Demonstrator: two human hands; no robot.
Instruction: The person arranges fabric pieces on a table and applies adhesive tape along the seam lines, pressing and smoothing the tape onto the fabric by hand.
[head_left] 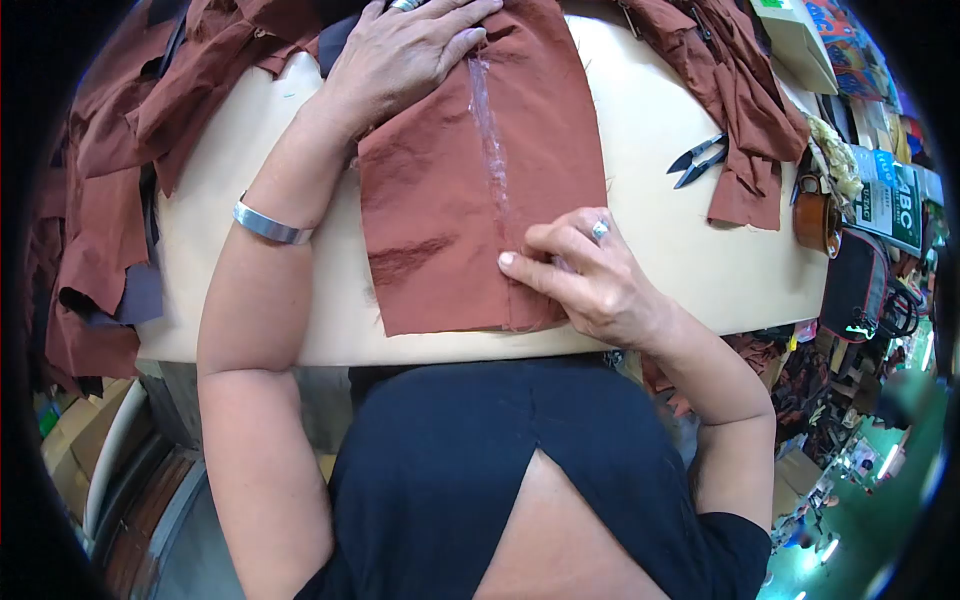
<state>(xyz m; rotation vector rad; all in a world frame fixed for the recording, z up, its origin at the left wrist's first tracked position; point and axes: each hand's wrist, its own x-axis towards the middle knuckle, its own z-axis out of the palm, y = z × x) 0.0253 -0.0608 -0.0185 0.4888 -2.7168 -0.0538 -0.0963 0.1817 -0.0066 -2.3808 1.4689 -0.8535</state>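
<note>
A rust-brown cloth panel lies on the pale tabletop, with a lengthwise seam down its middle. Along the upper part of the seam runs a whitish, shiny strip. My left hand rests flat over the panel's upper left part, fingers stretched towards the top of the seam. Low on the seam, my right hand has its thumb on the cloth and its other fingers curled; whatever may be between them is too small to make out.
Black thread snips lie right of the panel, beside more rust-brown cloth. Further cloth pieces are heaped at the left edge. A brown cup, a green-and-white package and a dark bag stand at the right.
</note>
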